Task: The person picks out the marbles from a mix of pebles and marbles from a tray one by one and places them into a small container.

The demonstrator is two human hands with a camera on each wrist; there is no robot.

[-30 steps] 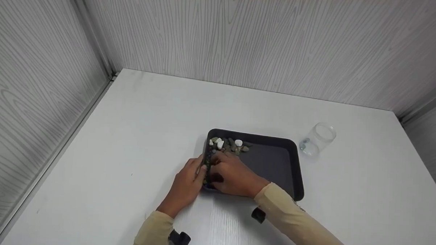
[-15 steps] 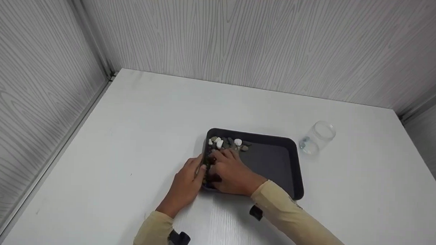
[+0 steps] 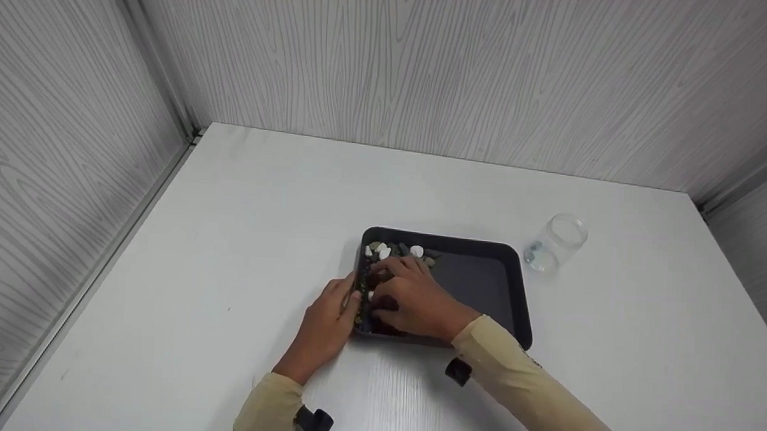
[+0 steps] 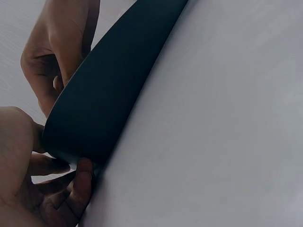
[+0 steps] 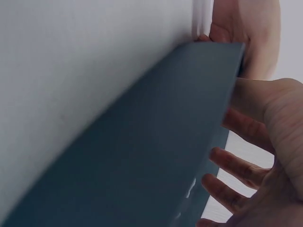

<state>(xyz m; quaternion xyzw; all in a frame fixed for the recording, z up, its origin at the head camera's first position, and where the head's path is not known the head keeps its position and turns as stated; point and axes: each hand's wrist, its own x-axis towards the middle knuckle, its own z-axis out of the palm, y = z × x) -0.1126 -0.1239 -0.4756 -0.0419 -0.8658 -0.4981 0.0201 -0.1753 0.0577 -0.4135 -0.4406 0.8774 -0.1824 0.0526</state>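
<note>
A dark rectangular tray [image 3: 476, 289] lies on the white table. White stones [image 3: 385, 254] and darker pebbles fill its far left corner, with more small pieces along the left wall. My left hand [image 3: 329, 319] grips that wall, thumb at the rim; in the left wrist view its fingers [image 4: 81, 187] bend against the outer corner. Inside the tray, my right hand [image 3: 415, 301] reaches over the left part with spread, curved fingers. A white piece shows beside its fingertips. The right wrist view shows several loose fingers [image 5: 236, 168] apart; the tray wall hides its thumb tip.
A clear jar [image 3: 556, 244] stands to the right of the tray, with a few bluish pieces at its bottom. Wood-patterned panels [image 3: 395, 69] enclose the back and sides of the table. A black wrist mount [image 3: 315, 423] sits on each sleeve.
My right hand's fingers have shifted among the stones and spread apart, and a white piece now shows beside them. The left hand stays on the tray wall.
</note>
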